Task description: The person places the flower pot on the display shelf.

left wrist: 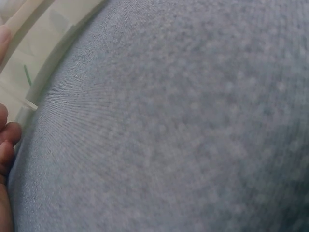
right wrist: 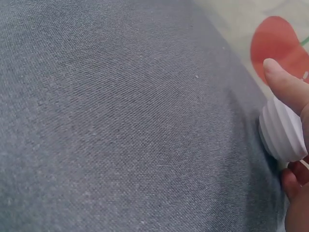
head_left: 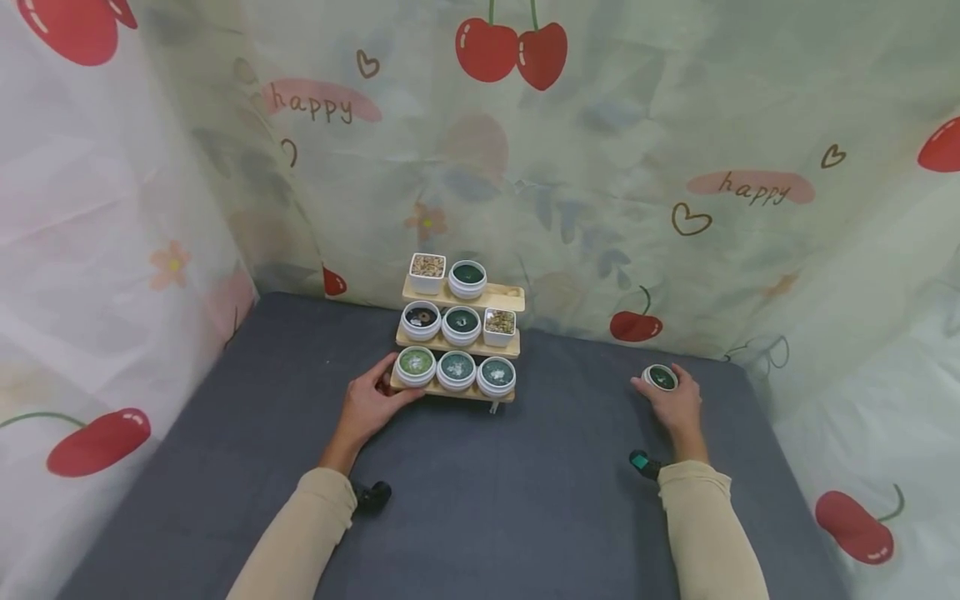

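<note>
My left hand (head_left: 369, 408) grips the left end of the lowest tier of a three-tier wooden stand (head_left: 504, 297), thumb along the front edge. Beside those fingers sits a white round pot with light green contents (head_left: 416, 361), with two blue-green ones (head_left: 456, 367) to its right. In the left wrist view, only some fingers (left wrist: 9, 133) show at the left edge. Far to the right, my right hand (head_left: 678, 408) holds a small white round pot with dark green contents (head_left: 661, 377) between thumb and fingers. Its ribbed side (right wrist: 280, 128) appears in the right wrist view.
The middle tier bears two round pots (head_left: 461, 323) and a square pot (head_left: 499, 325). On the top tier stand a square pot (head_left: 427, 271) and a round pot (head_left: 467, 277). A dark grey cloth (head_left: 555, 500) covers the table. Printed curtains (head_left: 585, 208) close off the back and sides.
</note>
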`<control>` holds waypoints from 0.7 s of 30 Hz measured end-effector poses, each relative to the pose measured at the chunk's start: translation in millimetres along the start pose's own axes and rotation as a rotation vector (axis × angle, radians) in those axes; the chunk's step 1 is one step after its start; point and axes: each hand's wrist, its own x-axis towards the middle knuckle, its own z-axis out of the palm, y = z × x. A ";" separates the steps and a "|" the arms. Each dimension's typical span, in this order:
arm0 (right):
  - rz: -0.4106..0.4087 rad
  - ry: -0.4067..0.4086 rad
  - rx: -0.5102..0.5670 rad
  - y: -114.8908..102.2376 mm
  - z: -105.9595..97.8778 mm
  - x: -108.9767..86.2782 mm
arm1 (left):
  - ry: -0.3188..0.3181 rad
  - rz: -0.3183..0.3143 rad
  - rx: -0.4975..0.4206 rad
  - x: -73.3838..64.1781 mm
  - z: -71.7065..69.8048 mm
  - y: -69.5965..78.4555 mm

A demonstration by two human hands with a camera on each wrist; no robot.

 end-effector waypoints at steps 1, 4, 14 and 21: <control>0.008 0.002 0.003 1.4 1.7 0.8 | 0.000 0.001 -0.002 0.1 0.0 0.0; 0.019 0.009 0.015 4.4 6.4 3.4 | 0.010 0.004 0.005 0.0 -0.7 0.4; -0.006 0.060 0.026 8.8 10.4 5.0 | 0.010 0.001 0.016 2.4 -0.5 2.8; -0.030 0.084 0.041 5.7 11.3 4.1 | 0.011 -0.010 0.013 -1.0 -0.9 4.2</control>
